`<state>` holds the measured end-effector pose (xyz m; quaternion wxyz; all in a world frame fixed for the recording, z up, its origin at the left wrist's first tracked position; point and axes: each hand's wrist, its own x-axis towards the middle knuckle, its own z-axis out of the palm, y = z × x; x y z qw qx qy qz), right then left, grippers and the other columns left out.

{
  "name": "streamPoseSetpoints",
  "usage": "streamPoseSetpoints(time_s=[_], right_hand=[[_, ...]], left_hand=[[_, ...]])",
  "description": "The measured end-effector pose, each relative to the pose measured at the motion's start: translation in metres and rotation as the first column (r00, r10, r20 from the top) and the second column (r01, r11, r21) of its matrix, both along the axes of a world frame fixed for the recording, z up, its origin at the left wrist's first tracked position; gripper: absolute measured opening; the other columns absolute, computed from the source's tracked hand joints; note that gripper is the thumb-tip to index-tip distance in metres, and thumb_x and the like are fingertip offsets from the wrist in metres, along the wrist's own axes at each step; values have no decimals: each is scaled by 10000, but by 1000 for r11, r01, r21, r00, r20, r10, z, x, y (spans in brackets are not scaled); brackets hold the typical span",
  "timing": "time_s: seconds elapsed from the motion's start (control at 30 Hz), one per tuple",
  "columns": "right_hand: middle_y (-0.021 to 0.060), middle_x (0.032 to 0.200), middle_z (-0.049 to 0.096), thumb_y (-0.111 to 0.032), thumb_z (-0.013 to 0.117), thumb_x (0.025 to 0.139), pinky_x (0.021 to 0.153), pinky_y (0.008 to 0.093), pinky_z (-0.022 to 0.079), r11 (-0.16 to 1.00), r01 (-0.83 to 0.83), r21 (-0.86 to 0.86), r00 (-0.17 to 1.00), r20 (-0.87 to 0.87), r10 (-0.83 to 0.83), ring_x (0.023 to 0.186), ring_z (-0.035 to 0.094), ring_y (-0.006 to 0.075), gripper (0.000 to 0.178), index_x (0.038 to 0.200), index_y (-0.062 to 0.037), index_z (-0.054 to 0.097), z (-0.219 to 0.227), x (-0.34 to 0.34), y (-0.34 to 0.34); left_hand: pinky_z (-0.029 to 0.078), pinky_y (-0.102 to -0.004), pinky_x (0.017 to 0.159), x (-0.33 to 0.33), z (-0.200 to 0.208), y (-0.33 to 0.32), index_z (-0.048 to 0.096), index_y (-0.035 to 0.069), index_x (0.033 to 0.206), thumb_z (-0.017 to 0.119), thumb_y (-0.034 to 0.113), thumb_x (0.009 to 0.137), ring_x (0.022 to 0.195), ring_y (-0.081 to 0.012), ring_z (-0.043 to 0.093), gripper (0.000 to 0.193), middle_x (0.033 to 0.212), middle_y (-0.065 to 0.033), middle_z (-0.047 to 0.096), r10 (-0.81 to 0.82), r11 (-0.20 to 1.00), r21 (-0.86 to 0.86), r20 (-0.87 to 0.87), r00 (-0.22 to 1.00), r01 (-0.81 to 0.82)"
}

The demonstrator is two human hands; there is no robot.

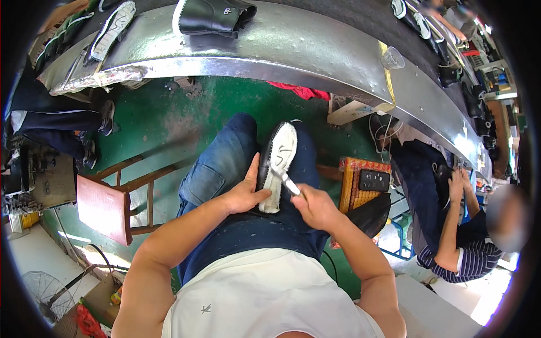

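Across my lap lies a black shoe (280, 147) with its whitish sole facing up and dark stitching round the edge. A curved line is drawn on the sole. My left hand (245, 193) grips the shoe's left side, fingers along the black upper and thumb at the sole's edge. In my closed right hand (316, 207) is a hammer (289, 183), its metal head at the middle of the sole. The part of the handle inside my fist is hidden.
A metal-edged bench (315, 65) runs across in front, carrying a black boot (208, 18) and an upturned shoe (112, 31). To the left stands a wooden stool (104, 205); at right, a beaded seat (356, 188) bears a black case (374, 181). A co-worker (451, 225) sits further right.
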<state>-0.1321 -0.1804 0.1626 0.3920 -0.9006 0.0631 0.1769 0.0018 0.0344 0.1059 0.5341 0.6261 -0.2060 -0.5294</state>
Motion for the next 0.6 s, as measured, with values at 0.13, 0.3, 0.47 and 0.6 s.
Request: streamPoseSetpoints(time_s=[0.13, 0.3, 0.47, 0.6], right_hand=[[220, 919, 695, -374, 498, 1056, 785, 537, 512, 997, 42, 58, 994, -99, -36, 886, 665, 456, 373, 1057, -20, 619, -19, -26, -4], [104, 858, 681, -345, 392, 1117, 715, 336, 538, 790, 469, 395, 883, -211, -418, 742, 663, 174, 448, 1069, 44, 610, -48, -48, 0], [151, 906, 710, -415, 479, 1068, 726, 402, 549, 911, 384, 153, 907, -249, -341, 773, 702, 274, 477, 1067, 32, 645, -37, -63, -14], [180, 949, 720, -544, 619, 949, 753, 479, 557, 921, -36, -388, 999, -6, 36, 891, 708, 375, 551, 1067, -12, 696, -12, -68, 6]], left_hand=[[272, -346, 1222, 17, 1, -7, -171, 24, 1598, 699, 219, 948, 1488, -314, 332, 1104, 1617, -268, 253, -98, 990, 117, 188, 977, 77], [485, -389, 1051, 45, -26, -31, 409, -42, 1490, 645, 409, 1014, 1212, -246, 615, 697, 1297, -189, 634, 310, 950, 78, -134, 941, -302], [507, -424, 1051, 37, 28, -9, 467, 18, 1485, 552, 437, 1056, 1220, -244, 631, 606, 1361, -149, 627, 321, 787, -183, -695, 643, -590], [398, -475, 1168, 41, 42, 0, 472, 66, 1499, 432, 612, 1041, 1359, -279, 533, 714, 1475, -133, 554, 155, 783, -280, -778, 609, -556]])
